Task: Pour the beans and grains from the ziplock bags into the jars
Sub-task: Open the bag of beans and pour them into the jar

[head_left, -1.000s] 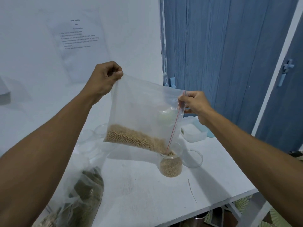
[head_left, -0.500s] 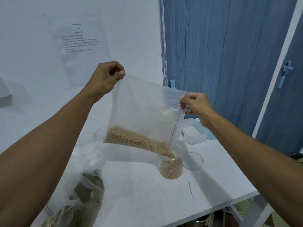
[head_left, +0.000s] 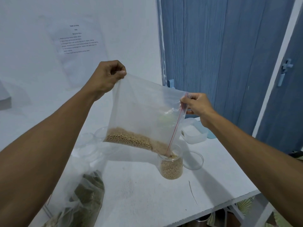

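**Bag tipped at the jar, both grips pinching it**

The left grip [head_left: 108, 76], fingers curled, pinches the upper corner of the clear bag [head_left: 144, 105] and holds it highest. The right grip [head_left: 196, 105] pinches the bag at the top end of its red zip strip [head_left: 176, 126]. The bag hangs between them, tilted so the lower end of the zip edge dips into the mouth of the jar [head_left: 171, 167].

Pale tan beans [head_left: 129, 140] lie along the bag's bottom edge, sloping down to that corner. The jar stands upright on the white table [head_left: 147, 197], more than half full of the same beans.

Just right of it stands a low clear jar [head_left: 195, 161]. Behind that is a white lidded box [head_left: 193, 133]. More clear jars [head_left: 100, 133] show dimly behind the bag on the left. A second bag [head_left: 86, 199] with greenish-brown contents lies near the left forearm.

On the wall hangs a printed sheet [head_left: 77, 40] with a heading and numbered lines, too blurred to read. A blue door [head_left: 213, 46] stands to the right.
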Demonstrator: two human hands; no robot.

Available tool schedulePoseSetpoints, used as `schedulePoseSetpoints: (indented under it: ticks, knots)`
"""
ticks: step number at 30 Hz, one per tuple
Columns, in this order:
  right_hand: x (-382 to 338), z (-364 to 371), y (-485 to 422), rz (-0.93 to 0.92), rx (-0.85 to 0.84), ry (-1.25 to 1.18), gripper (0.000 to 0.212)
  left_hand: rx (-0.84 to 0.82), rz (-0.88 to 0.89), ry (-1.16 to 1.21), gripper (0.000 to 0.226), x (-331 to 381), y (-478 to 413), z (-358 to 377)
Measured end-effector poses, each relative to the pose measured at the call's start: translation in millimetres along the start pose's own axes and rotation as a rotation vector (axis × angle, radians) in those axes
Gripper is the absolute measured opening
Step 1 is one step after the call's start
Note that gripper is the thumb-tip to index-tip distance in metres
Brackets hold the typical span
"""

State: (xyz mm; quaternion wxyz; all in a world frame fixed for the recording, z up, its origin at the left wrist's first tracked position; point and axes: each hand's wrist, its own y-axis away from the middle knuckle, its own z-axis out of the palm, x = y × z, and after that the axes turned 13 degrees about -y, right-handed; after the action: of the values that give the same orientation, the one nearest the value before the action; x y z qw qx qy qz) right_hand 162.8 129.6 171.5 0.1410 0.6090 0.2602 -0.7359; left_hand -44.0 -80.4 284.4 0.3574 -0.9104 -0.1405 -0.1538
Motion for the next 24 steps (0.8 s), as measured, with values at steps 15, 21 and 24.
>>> schedulePoseSetpoints:
  ticks: [15,21,24]
  knots:
    - [-0.9,0.0,1.8,-0.016,0.0,-0.03,0.009,-0.023,-0.006,0.005,0.011,0.9,0.0,-0.3]
    - [-2.9,1.7,1.3,-0.025,-0.003,-0.034,0.01,-0.023,-0.003,-0.002,0.011,3.0,-1.2,-1.7]
    - [-5.7,2.5,0.8,-0.031,-0.006,-0.052,0.009,-0.021,-0.002,0.004,0.01,4.9,-3.6,-4.6]
